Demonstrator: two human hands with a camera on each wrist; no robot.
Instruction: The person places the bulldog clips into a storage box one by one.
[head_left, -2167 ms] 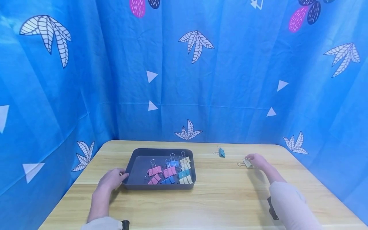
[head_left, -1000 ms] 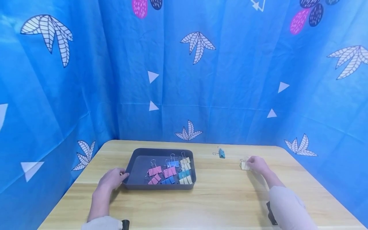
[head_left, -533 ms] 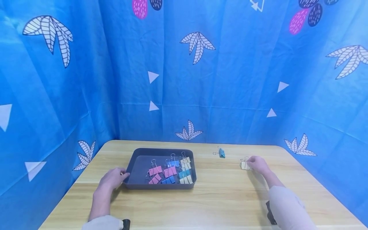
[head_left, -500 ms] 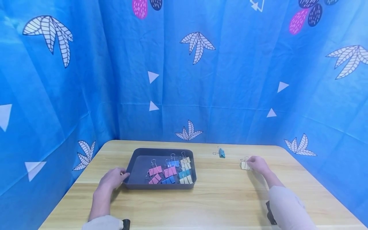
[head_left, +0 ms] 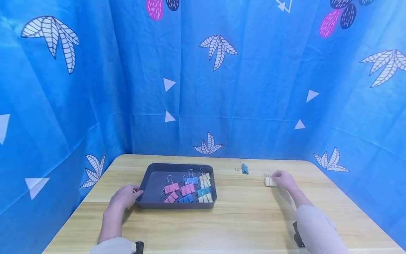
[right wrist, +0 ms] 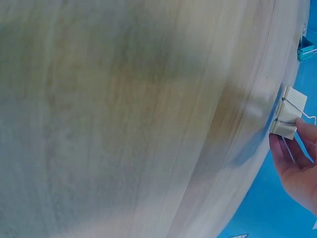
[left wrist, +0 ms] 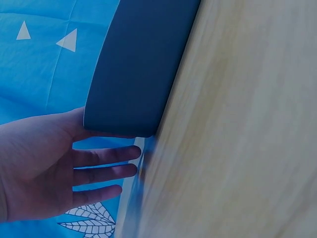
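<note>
Bare table (head_left: 247, 215) between tray (head_left: 177, 205) and teal clip (head_left: 244, 168).

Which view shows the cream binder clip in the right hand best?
Right wrist: the cream binder clip is large, wire handles visible, pinched by the right hand against the table. Head view shows it tiny. Left wrist misses it.

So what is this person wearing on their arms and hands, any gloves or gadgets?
No gloves: both the left hand and the right hand are bare. Each forearm ends in a pale, light-coloured sleeve, pushed back from the wrist. A small black device sits under the right forearm, and another black piece shows by the left sleeve.
</note>
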